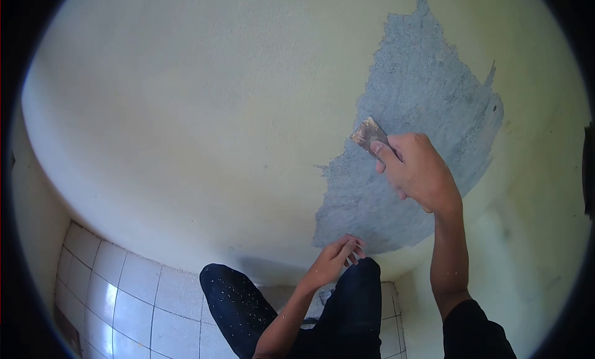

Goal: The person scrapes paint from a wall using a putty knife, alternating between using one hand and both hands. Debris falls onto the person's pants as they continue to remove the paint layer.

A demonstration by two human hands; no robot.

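Observation:
My right hand point(421, 170) is closed around a scraper point(369, 134) with a flat, stained metal blade. The blade lies against the wall at the left edge of a bare grey patch point(421, 80), where the pale yellow paint point(260, 98) ends in a jagged line. My left hand point(338, 258) is low, near my knee and the bottom of the grey patch. Its fingers are loosely curled and apart, with nothing visible in them. The scraper's handle is mostly hidden inside my right hand.
White floor tiles point(133, 281) run along the foot of the wall at lower left. My dark trousers point(232, 306) are dotted with small pale flakes. Another wall point(527, 278) meets this one on the right. A dark object point(588, 170) shows at the right edge.

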